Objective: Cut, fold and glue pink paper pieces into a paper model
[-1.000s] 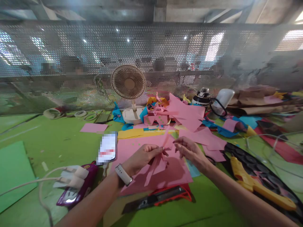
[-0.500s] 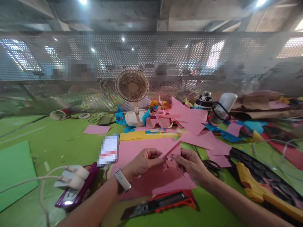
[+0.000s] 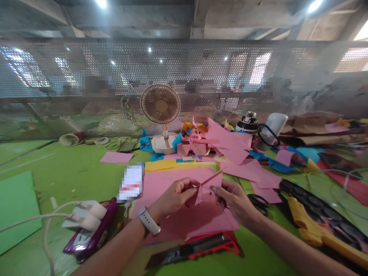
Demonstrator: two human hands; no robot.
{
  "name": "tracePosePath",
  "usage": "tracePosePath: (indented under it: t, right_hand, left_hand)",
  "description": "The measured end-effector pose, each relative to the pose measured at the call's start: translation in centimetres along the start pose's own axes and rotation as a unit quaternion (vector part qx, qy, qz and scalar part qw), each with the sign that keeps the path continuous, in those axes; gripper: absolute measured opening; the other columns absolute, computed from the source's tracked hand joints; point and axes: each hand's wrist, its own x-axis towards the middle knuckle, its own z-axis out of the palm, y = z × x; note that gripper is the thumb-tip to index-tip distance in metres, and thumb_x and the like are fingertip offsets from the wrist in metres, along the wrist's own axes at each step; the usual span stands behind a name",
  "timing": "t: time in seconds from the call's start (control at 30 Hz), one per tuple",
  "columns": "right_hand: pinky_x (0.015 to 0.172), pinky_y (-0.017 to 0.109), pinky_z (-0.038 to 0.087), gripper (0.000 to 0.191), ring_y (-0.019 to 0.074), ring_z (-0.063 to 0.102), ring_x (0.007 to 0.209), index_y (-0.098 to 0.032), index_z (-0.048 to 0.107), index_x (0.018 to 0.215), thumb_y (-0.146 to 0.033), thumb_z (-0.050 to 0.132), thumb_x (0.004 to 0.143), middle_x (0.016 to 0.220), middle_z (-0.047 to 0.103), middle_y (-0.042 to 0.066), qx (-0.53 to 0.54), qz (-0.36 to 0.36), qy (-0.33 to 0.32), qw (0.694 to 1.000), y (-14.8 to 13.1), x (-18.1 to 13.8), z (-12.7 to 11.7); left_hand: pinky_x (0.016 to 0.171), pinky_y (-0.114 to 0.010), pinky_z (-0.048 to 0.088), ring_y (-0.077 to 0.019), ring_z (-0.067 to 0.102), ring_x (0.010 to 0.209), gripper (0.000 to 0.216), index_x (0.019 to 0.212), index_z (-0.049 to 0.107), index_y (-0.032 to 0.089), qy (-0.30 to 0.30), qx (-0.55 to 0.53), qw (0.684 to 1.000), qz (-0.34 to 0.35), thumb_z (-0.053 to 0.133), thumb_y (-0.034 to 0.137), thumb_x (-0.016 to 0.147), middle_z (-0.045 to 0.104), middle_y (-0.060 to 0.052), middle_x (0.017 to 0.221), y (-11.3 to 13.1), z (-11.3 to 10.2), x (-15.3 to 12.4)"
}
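Between both hands is a folded piece of pink paper [image 3: 211, 182], held above a larger pink sheet [image 3: 172, 226] that lies on the table. My left hand [image 3: 178, 195], with a white watch band at its wrist, pinches the paper's left side between thumb and fingers. On the right side, my right hand [image 3: 231, 197] grips the paper with thumb and index finger; its other fingers curl below. A box cutter [image 3: 188, 251] with a dark body and red edge lies in front of the hands. Black-handled scissors [image 3: 258, 203] lie right of my right hand.
A phone [image 3: 131, 183] and a purple power strip [image 3: 92, 230] with plugs lie left. Behind stand a small fan [image 3: 160, 105] and a heap of pink scraps [image 3: 227, 142]. A yellow glue gun [image 3: 313, 228] rests on a black tray [image 3: 322, 203] at right.
The pink paper has turned between my fingers, and its folded flap now opens toward me at the left. Both hands stay in nearly the same place.
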Motion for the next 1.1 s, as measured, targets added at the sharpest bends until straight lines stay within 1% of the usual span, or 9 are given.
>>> tracePosePath:
  t: [0.17,0.33,0.47,0.63,0.73,0.9,0.97,1.03,1.1]
  right_hand:
    - [0.035,0.016,0.031,0.027,0.0043,0.042,0.034,-0.015,0.053,0.062,-0.037,0.061,0.077,0.045,0.052,-0.005,-0.026,-0.005,0.001,1.0,0.1,-0.1,0.1]
    - [0.035,0.017,0.031,0.03,0.0046,0.041,0.035,-0.015,0.054,0.062,-0.04,0.062,0.076,0.045,0.052,-0.005,-0.029,-0.012,-0.006,0.999,0.1,-0.3,0.2]
    - [0.035,0.017,0.031,0.029,0.0046,0.041,0.035,-0.015,0.055,0.061,-0.039,0.067,0.072,0.047,0.052,-0.004,0.009,0.011,0.002,1.0,0.0,-0.3,0.3]
    - [0.035,0.017,0.033,0.032,0.0048,0.041,0.034,-0.015,0.055,0.058,-0.042,0.067,0.072,0.046,0.049,-0.005,0.059,0.028,0.007,0.998,-0.3,-0.5,0.4]
    - [0.034,0.018,0.031,0.034,0.0048,0.04,0.032,-0.015,0.055,0.054,-0.043,0.066,0.072,0.042,0.046,-0.006,0.051,0.037,0.014,0.998,-0.3,-0.5,0.3]
    - [0.035,0.017,0.028,0.032,0.0042,0.04,0.033,-0.014,0.057,0.054,-0.039,0.07,0.069,0.043,0.05,-0.004,0.052,0.049,0.023,0.997,-0.1,-0.3,0.2]
    - [0.035,0.018,0.027,0.032,0.0042,0.04,0.034,-0.014,0.058,0.054,-0.04,0.07,0.069,0.044,0.051,-0.004,0.065,0.04,0.038,0.996,-0.3,-0.2,0.3]
    - [0.035,0.018,0.026,0.033,0.0043,0.04,0.034,-0.013,0.058,0.055,-0.041,0.069,0.07,0.044,0.052,-0.003,0.085,0.03,0.056,0.994,-0.4,-0.2,0.3]
    - [0.036,0.019,0.026,0.033,0.0046,0.04,0.035,-0.013,0.06,0.058,-0.042,0.068,0.071,0.044,0.052,-0.003,0.116,0.023,0.073,0.99,-0.6,-0.2,0.3]
  left_hand:
    - [0.051,-0.02,0.037,-0.0109,0.05,0.061,0.028,0.102,0.056,0.015,0.006,0.045,0.999,-0.001,0.052,0.034,0.081,0.059,-0.003,0.079,0.7,0.3,-0.5]
    - [0.064,-0.022,0.039,-0.0117,0.051,0.068,0.023,0.091,0.06,0.013,-0.006,0.073,0.995,0.067,0.051,0.034,0.085,0.062,-0.005,0.078,0.4,0.6,-0.4]
    - [0.066,-0.023,0.039,-0.0121,0.051,0.07,0.024,0.089,0.061,0.013,-0.02,0.079,0.993,0.082,0.05,0.035,0.086,0.061,-0.004,0.079,-0.1,0.3,-0.3]
    - [0.06,-0.022,0.038,-0.0111,0.049,0.063,0.024,0.087,0.061,0.015,-0.032,0.09,0.992,0.086,0.051,0.037,0.085,0.059,-0.001,0.071,-0.1,0.3,-0.4]
    - [0.06,-0.022,0.038,-0.0119,0.051,0.063,0.025,0.087,0.063,0.015,-0.027,0.101,0.991,0.087,0.053,0.038,0.083,0.06,-0.001,0.07,-0.1,0.4,-0.5]
    - [0.06,-0.023,0.039,-0.0127,0.053,0.063,0.03,0.098,0.063,0.015,-0.033,0.074,0.994,0.069,0.06,0.038,0.078,0.062,-0.003,0.071,0.1,-0.2,-0.3]
    - [0.066,-0.026,0.042,-0.0143,0.056,0.069,0.037,0.106,0.06,0.015,-0.006,0.015,0.998,0.067,0.065,0.035,0.074,0.064,-0.004,0.076,0.5,-1.0,-0.1]
    - [0.076,-0.029,0.043,-0.0168,0.058,0.082,0.042,0.11,0.057,0.016,0.086,-0.09,0.988,0.091,0.065,0.035,0.074,0.065,-0.006,0.088,0.8,-1.8,0.1]
    - [0.085,-0.031,0.042,-0.0181,0.056,0.097,0.039,0.109,0.057,0.018,0.178,-0.209,0.954,0.12,0.06,0.042,0.077,0.064,-0.007,0.099,0.9,-2.1,0.3]
